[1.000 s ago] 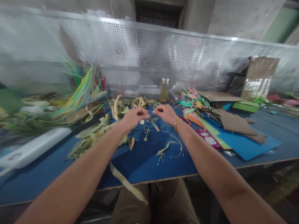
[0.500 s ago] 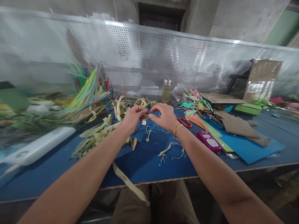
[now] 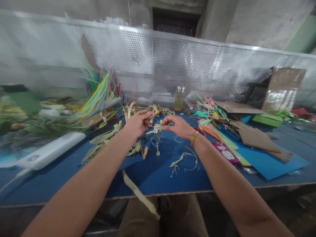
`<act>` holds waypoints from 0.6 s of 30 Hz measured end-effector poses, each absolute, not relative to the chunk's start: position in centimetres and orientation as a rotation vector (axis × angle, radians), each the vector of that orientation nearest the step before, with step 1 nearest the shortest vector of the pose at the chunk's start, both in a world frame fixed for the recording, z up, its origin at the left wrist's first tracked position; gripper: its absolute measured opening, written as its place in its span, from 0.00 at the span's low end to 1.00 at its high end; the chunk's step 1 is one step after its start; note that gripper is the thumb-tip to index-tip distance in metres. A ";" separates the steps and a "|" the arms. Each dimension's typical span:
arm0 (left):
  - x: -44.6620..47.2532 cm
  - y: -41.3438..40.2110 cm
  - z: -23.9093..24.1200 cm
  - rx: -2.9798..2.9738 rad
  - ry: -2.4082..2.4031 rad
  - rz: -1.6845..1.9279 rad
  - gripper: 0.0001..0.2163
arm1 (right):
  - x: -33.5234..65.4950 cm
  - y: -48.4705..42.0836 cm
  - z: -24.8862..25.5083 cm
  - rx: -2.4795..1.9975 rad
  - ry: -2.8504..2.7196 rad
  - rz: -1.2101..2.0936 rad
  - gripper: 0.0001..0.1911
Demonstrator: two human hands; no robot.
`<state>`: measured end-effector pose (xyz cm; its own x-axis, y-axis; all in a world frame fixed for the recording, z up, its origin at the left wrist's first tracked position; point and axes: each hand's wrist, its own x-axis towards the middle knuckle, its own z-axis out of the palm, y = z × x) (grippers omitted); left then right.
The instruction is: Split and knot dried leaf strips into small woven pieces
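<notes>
My left hand (image 3: 138, 123) is closed in a pinch above the middle of the table; what its fingertips hold is too small to make out. To its right, my right hand (image 3: 179, 126), with a gold bracelet (image 3: 194, 137) at the wrist, pinches a small pale husk piece (image 3: 158, 127) between thumb and fingers. The two hands are apart. Below them lie a thin curled strip with a round end (image 3: 158, 153) and some shredded pale strips (image 3: 178, 160). A heap of dried husk strips (image 3: 103, 144) lies beside my left forearm.
Coloured stems (image 3: 98, 92) stand at the left, behind a white power bank-like device (image 3: 51, 149). A jar of yellowish liquid (image 3: 179, 98) stands at the back. Coloured paper sheets (image 3: 274, 161), brown card (image 3: 259, 135) and a purple case (image 3: 225, 153) lie right. One long husk strip (image 3: 140, 194) overhangs the table's front edge.
My hands have drawn apart from nearly touching. The pale husk piece now shows at my right fingertips. The whole view has shifted slightly, with things appearing a little further right.
</notes>
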<state>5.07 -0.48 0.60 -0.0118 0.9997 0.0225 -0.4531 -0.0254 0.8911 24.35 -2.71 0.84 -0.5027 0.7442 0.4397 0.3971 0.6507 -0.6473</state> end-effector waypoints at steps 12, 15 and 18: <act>2.2 2.1 -0.3 0.767 1.032 1.500 0.08 | 24.8 -2.6 1.0 -0.753 -1.896 1.157 0.24; 2.1 2.1 -0.7 1.099 1.304 1.510 0.09 | 25.0 -2.2 0.7 -0.803 -1.853 1.140 0.23; 2.6 1.2 -0.2 1.527 1.470 1.635 0.11 | 24.9 -1.7 0.2 -0.878 -1.735 1.098 0.22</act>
